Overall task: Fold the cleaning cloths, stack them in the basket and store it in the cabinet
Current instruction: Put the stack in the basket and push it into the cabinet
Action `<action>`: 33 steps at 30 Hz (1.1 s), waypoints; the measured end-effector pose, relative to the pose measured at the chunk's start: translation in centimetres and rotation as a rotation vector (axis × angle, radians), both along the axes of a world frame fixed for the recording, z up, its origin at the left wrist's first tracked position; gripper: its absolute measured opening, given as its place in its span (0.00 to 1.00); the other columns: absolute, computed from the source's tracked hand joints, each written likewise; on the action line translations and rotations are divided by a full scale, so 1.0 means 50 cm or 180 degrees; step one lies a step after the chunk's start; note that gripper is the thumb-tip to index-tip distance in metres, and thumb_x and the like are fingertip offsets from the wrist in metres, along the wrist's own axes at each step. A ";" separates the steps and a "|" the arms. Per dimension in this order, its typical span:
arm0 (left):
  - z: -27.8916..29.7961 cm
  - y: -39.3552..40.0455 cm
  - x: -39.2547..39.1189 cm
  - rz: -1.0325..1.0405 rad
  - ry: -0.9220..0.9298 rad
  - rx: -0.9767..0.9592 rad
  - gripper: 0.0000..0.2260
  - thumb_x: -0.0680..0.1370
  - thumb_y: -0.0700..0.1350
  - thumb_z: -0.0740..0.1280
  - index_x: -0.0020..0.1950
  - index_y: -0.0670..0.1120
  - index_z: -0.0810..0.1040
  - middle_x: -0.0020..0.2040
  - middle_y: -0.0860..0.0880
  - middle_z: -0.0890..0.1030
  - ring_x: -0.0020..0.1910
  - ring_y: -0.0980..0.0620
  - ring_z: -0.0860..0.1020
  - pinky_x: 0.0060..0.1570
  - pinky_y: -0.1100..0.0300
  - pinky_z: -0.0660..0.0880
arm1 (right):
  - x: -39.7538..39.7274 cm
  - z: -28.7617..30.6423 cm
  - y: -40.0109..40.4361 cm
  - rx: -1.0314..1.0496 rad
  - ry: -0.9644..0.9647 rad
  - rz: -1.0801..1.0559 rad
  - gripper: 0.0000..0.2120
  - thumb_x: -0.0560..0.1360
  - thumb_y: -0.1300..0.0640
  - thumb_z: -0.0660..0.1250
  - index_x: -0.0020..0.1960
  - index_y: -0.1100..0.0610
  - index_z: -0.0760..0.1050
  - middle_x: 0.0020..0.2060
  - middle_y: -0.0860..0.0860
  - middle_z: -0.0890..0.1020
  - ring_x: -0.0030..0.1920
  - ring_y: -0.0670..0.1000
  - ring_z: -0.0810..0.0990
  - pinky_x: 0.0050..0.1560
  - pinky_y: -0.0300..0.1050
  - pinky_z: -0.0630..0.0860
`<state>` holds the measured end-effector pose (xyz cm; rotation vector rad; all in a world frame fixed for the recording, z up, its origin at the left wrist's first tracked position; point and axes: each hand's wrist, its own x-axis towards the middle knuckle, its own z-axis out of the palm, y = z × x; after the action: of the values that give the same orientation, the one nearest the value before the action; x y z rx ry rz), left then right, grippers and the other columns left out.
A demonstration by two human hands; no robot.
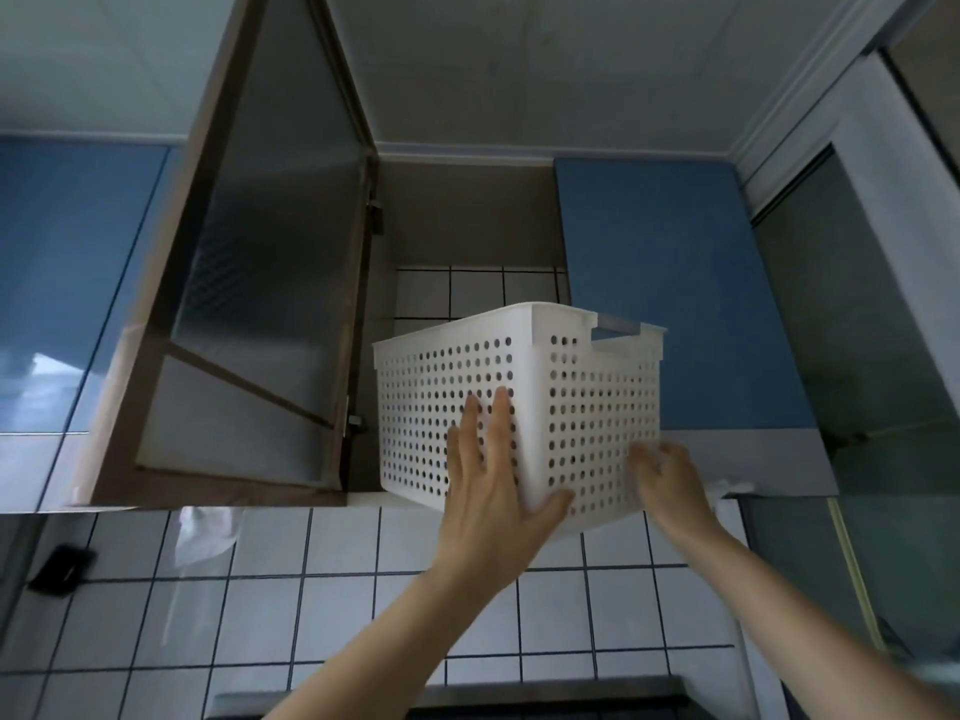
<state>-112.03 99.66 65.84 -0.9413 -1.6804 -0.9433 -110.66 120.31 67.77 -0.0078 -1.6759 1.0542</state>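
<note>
A white perforated plastic basket is raised at the mouth of the open upper cabinet, its far end inside and its near corner sticking out over the cabinet's lower edge. I see it from below, so its contents are hidden. My left hand presses flat on the near corner, fingers straight on the left face and thumb on the right face. My right hand, blurred, holds the basket's lower right edge with bent fingers.
The cabinet's frosted-glass door stands swung open to the left. A closed blue door flanks the opening on the right. Below is a white tiled wall, with a clear plastic bag hanging and a black object at the left.
</note>
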 end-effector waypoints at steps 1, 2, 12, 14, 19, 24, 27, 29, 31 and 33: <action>0.005 -0.013 -0.012 -0.0034 0.0063 0.0001 0.49 0.70 0.61 0.69 0.71 0.64 0.29 0.75 0.59 0.35 0.75 0.54 0.35 0.72 0.42 0.53 | -0.016 -0.009 0.003 0.0041 -0.0047 -0.0015 0.21 0.80 0.47 0.57 0.61 0.64 0.67 0.55 0.56 0.76 0.55 0.57 0.75 0.47 0.44 0.72; 0.010 -0.026 -0.023 -0.0055 0.0138 0.0003 0.48 0.71 0.61 0.68 0.71 0.64 0.30 0.75 0.59 0.37 0.75 0.55 0.37 0.73 0.44 0.53 | -0.027 -0.013 0.001 0.0051 -0.0025 -0.0064 0.21 0.79 0.45 0.56 0.59 0.63 0.67 0.54 0.58 0.76 0.54 0.57 0.75 0.45 0.45 0.72; 0.020 -0.100 -0.119 -0.0196 0.0356 0.0562 0.29 0.81 0.49 0.58 0.74 0.65 0.45 0.74 0.56 0.55 0.68 0.57 0.64 0.59 0.59 0.70 | -0.090 0.024 -0.078 0.0714 0.0168 -0.0541 0.11 0.82 0.55 0.54 0.57 0.61 0.67 0.51 0.55 0.70 0.39 0.44 0.67 0.41 0.42 0.66; 0.021 -0.104 -0.140 -0.0068 0.0289 0.0604 0.27 0.81 0.49 0.58 0.74 0.64 0.47 0.75 0.55 0.54 0.66 0.58 0.64 0.56 0.62 0.68 | -0.104 0.036 -0.090 0.0850 0.0144 -0.0553 0.10 0.82 0.58 0.53 0.58 0.62 0.67 0.52 0.56 0.71 0.43 0.47 0.67 0.45 0.40 0.65; 0.021 -0.103 -0.209 0.0455 0.0196 0.0681 0.27 0.80 0.50 0.59 0.75 0.60 0.51 0.74 0.53 0.51 0.68 0.48 0.65 0.59 0.55 0.73 | -0.162 0.040 -0.099 0.1122 -0.0068 -0.0488 0.10 0.82 0.57 0.54 0.59 0.62 0.67 0.52 0.57 0.73 0.47 0.51 0.71 0.45 0.41 0.67; 0.030 -0.105 -0.263 0.0927 0.0051 0.0638 0.29 0.79 0.52 0.60 0.74 0.60 0.47 0.74 0.52 0.48 0.63 0.45 0.70 0.46 0.48 0.80 | -0.220 0.041 -0.092 0.1316 -0.0160 -0.0701 0.14 0.81 0.50 0.56 0.60 0.59 0.68 0.52 0.53 0.76 0.48 0.51 0.75 0.46 0.47 0.75; 0.038 -0.108 -0.307 0.1508 -0.0090 0.0435 0.29 0.80 0.51 0.57 0.77 0.55 0.45 0.76 0.49 0.43 0.70 0.42 0.62 0.59 0.45 0.74 | -0.256 0.044 -0.101 0.1378 -0.0234 -0.0649 0.17 0.79 0.45 0.59 0.59 0.58 0.70 0.52 0.52 0.77 0.48 0.51 0.78 0.48 0.52 0.78; 0.039 -0.113 -0.346 0.1925 0.0113 -0.0041 0.30 0.80 0.54 0.55 0.77 0.53 0.44 0.78 0.48 0.39 0.76 0.40 0.45 0.72 0.43 0.58 | -0.281 0.051 -0.111 0.1475 -0.0442 -0.0716 0.19 0.78 0.41 0.59 0.57 0.56 0.71 0.50 0.51 0.79 0.48 0.52 0.79 0.46 0.51 0.78; 0.046 -0.120 -0.388 0.2166 0.0307 -0.0684 0.32 0.78 0.61 0.51 0.77 0.54 0.39 0.77 0.50 0.35 0.74 0.41 0.32 0.72 0.41 0.43 | -0.302 0.066 -0.117 0.1597 -0.0665 -0.0920 0.20 0.77 0.40 0.59 0.56 0.55 0.73 0.49 0.50 0.80 0.48 0.53 0.80 0.46 0.49 0.78; 0.050 -0.120 -0.430 0.2280 0.0346 -0.1050 0.32 0.75 0.68 0.42 0.75 0.58 0.33 0.75 0.52 0.28 0.71 0.44 0.25 0.70 0.40 0.38 | -0.326 0.081 -0.113 0.1626 -0.0854 -0.0863 0.19 0.77 0.41 0.61 0.56 0.56 0.75 0.50 0.51 0.81 0.49 0.54 0.80 0.47 0.49 0.78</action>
<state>-133.52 93.66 68.33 -0.5032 -1.9070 -0.1382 -126.94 114.65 71.80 -0.0446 -2.0805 0.4171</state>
